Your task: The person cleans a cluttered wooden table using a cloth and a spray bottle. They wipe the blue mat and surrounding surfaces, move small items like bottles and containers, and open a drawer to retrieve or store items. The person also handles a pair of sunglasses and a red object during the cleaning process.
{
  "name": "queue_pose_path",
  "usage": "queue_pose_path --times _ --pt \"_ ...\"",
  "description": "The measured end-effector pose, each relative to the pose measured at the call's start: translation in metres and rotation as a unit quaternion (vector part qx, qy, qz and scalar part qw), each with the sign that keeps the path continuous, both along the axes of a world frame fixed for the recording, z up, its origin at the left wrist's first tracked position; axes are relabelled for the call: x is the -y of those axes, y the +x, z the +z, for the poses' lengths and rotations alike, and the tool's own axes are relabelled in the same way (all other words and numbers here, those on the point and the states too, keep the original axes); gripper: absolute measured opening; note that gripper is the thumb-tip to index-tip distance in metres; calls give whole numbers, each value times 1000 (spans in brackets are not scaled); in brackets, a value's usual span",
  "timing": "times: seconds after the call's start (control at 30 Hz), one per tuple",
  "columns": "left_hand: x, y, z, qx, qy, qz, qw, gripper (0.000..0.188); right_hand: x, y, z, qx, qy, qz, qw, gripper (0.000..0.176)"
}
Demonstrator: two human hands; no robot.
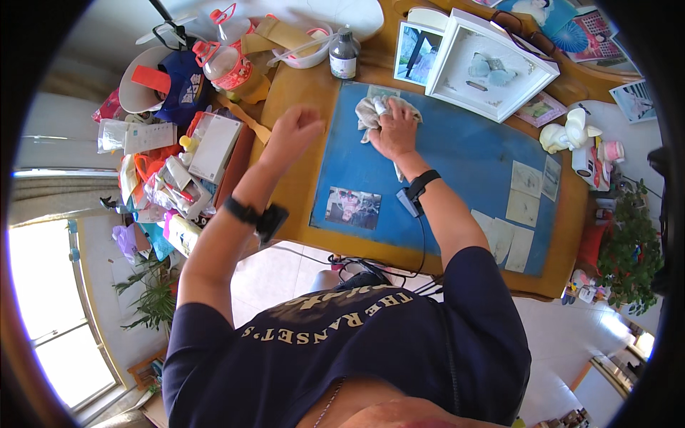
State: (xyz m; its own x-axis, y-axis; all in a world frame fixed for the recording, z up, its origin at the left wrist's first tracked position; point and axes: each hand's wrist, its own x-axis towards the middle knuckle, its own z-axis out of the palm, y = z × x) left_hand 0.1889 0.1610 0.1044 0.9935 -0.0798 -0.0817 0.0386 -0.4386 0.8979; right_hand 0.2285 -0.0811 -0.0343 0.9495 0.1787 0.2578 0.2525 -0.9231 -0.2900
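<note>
My right hand (396, 131) presses a crumpled light cloth (367, 113) onto the blue desk surface (444, 155), near its back left part; a corner of the cloth trails towards me. My left hand (299, 127) is raised over the wooden strip at the desk's left, its fingers curled and somewhat blurred, and I cannot tell whether they are fully closed. A colour photo (354, 207) lies flat at the front left of the blue surface. Several faded paper pieces (523, 207) lie at its right. A small pale print (383, 91) lies just behind the cloth.
A dark bottle (343, 55) stands at the back edge beside a plastic bowl (307, 56). A white shadow-box frame (491, 67) and photos stand at the back. Large plastic bottles (230, 67) and heaped packages are on the left. A white figurine (570, 132) is at the right. Cables (369, 265) hang in front.
</note>
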Motion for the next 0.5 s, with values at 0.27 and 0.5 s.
queue_pose_path --times 0.27,0.5 --pt "38 182 -26 243 286 55 925 67 -19 -5 21 25 16 -33 999 46" --pt "66 228 -21 134 363 -6 922 60 -24 31 1 84 6 -60 995 39"
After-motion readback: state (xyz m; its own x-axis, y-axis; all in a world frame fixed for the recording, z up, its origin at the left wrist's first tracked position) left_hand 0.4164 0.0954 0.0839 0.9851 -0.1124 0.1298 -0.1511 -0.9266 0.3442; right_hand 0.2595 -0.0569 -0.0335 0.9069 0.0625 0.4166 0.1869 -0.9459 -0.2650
